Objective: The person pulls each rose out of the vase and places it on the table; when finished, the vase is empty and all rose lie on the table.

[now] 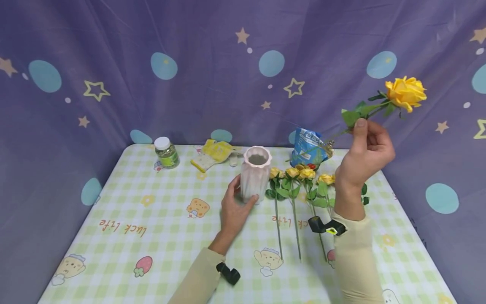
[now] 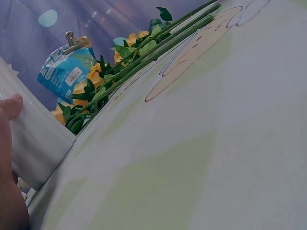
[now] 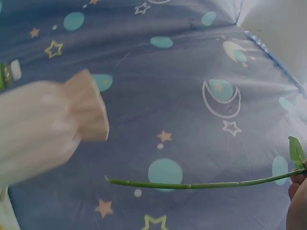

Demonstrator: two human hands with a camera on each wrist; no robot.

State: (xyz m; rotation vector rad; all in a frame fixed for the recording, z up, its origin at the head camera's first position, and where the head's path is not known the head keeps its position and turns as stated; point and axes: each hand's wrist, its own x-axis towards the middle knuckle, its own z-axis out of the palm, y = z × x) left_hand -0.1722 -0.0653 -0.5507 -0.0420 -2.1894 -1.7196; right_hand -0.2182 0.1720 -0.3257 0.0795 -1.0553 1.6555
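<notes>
A pale ribbed vase (image 1: 253, 181) stands upright on the table, its mouth facing up. Around its lower side curls my left hand (image 1: 234, 211), thumb along the front; in the left wrist view the thumb lies on the vase wall (image 2: 36, 136). Raised at the right, my right hand (image 1: 366, 154) pinches a yellow rose (image 1: 406, 93) by its stem below the bloom. In the right wrist view the bare green stem (image 3: 206, 186) points toward the vase, its tip apart from the rim. Several yellow roses (image 1: 294, 173) lie on the cloth right of the vase.
Behind those roses stands a blue bag (image 1: 306, 147) with a metal clip. At the back left are a white-lidded jar (image 1: 167, 153) and a yellow packet (image 1: 213, 155). The checked tablecloth (image 1: 125, 253) covers the table, and a purple curtain (image 1: 212, 97) hangs behind.
</notes>
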